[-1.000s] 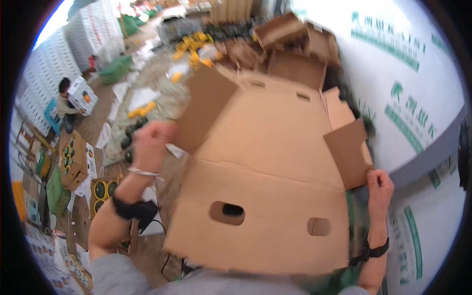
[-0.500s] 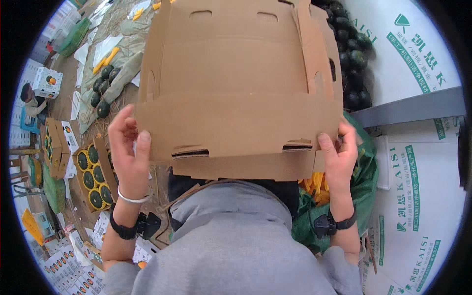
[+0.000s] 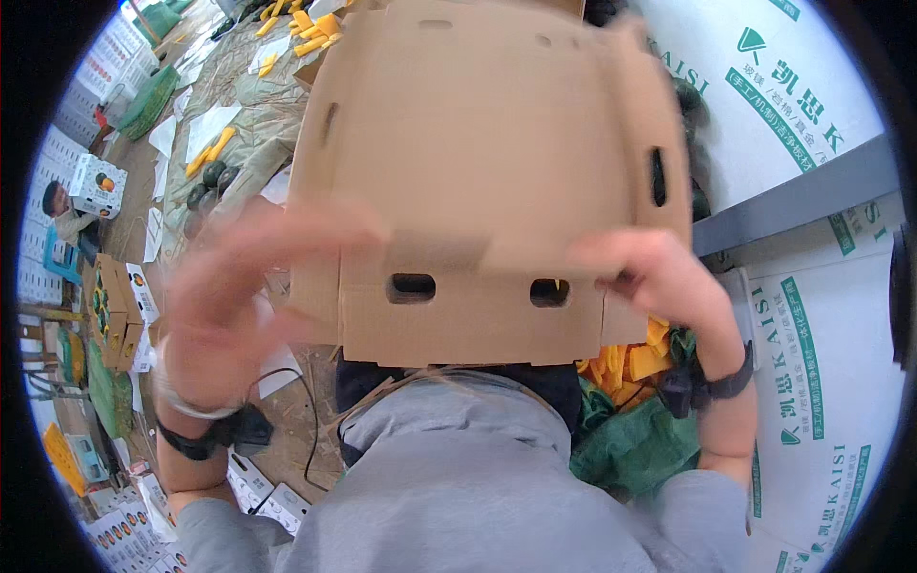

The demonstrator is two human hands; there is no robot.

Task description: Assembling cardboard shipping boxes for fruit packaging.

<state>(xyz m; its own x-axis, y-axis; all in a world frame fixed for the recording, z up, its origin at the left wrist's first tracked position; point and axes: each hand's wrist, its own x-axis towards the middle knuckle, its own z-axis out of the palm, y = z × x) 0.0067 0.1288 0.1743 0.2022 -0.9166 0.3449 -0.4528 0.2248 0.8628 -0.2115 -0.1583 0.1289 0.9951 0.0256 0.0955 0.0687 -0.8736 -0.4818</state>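
Observation:
In front of me is a brown cardboard box [image 3: 478, 143], partly folded, with its plain inside facing up. Its near panel [image 3: 478, 329] hangs toward my waist and has two oval hand holes; a slot also shows in the right side wall. My left hand [image 3: 239, 277] is blurred over the near left corner, fingers stretched inward and thumb apart. My right hand [image 3: 659, 272] reaches in over the near right corner, fingers bent and smeared. Whether its fingertips grip the cardboard edge is not clear.
Yellow pieces [image 3: 626, 368] and a green sack [image 3: 635, 444] lie below the box on the right. Dark round fruit [image 3: 693, 95] shows behind its right edge. White panels [image 3: 812, 315] with a grey rail [image 3: 793, 191] stand at right. Far left, a person [image 3: 67, 215] holds a white carton [image 3: 97, 184].
Both hands have left the near corners and moved inward over the box. The near flap has shifted, and the panel with two hand holes now shows fully.

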